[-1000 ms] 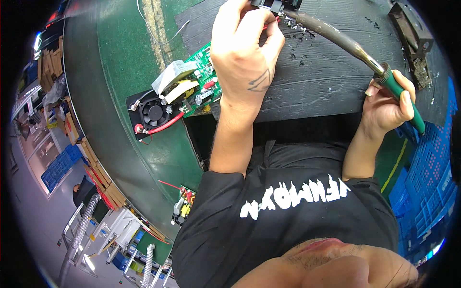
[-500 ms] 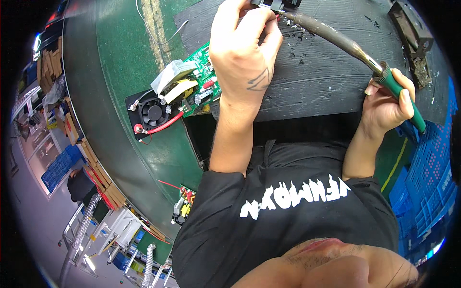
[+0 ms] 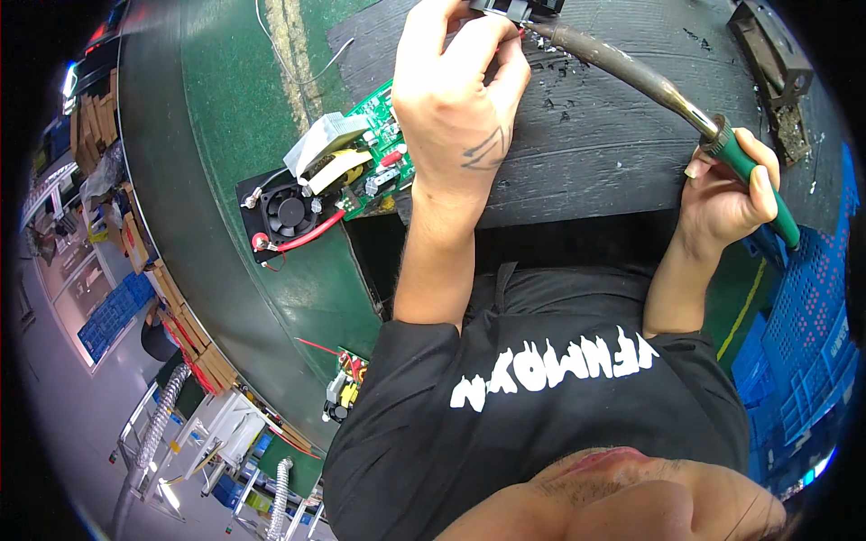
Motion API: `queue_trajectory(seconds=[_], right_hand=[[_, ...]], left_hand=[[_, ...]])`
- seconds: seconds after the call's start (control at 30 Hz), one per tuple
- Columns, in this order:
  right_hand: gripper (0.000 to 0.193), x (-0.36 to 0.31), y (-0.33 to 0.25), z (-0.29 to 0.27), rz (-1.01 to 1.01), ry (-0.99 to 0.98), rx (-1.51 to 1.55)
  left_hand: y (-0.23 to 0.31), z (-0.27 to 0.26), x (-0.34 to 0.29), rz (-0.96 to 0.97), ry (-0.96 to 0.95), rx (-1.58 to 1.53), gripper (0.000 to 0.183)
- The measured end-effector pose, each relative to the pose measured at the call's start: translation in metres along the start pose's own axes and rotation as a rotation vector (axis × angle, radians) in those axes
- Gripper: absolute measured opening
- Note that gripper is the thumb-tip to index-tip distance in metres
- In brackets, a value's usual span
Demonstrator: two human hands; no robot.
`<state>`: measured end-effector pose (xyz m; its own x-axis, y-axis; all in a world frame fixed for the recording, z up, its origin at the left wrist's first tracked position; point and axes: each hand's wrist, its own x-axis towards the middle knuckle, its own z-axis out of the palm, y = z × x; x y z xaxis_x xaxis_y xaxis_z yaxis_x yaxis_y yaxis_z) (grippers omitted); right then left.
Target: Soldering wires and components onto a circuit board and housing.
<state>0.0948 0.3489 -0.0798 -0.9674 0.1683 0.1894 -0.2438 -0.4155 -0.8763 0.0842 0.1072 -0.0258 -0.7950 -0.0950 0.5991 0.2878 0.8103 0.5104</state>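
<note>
My right hand (image 3: 729, 200) is closed round the green handle of a soldering iron (image 3: 645, 79). The iron's long metal barrel slants up and left, and its tip meets the lower side of a black plastic part (image 3: 541, 7) at the top edge. Close by that tip, my left hand (image 3: 458, 95) is pinched, its fingers bent against the part. A bit of red wire (image 3: 521, 32) shows at the fingertips; the rest of the grip is hidden. Under and left of my left wrist lies a green circuit board (image 3: 383, 126) with a black fan (image 3: 289, 213) and a thick red cable (image 3: 311, 236).
A dark work board (image 3: 595, 171) lies on the green bench (image 3: 225, 117), with scraps of solder near the tip. At the far right stands a metal iron holder (image 3: 771, 68). Blue plastic crates (image 3: 807, 316) are beside my right arm. Another small circuit board (image 3: 345, 388) sits lower left.
Almost nothing differs. The black part and my left hand have shifted very slightly left; the soldering iron keeps its place against the part.
</note>
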Motion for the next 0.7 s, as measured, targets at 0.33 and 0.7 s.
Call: queue_trajectory(seconds=[0.33,0.7], right_hand=[[0.042,0.0,0.008,0.0,0.011,-0.005,0.049],[0.044,0.0,0.009,0.0,0.029,-0.022,0.09]], left_hand=[[-0.003,-0.003,-0.002,-0.013,-0.002,0.011,0.021],[-0.039,0.033,-0.007,0.269,0.359,-0.42,0.02]])
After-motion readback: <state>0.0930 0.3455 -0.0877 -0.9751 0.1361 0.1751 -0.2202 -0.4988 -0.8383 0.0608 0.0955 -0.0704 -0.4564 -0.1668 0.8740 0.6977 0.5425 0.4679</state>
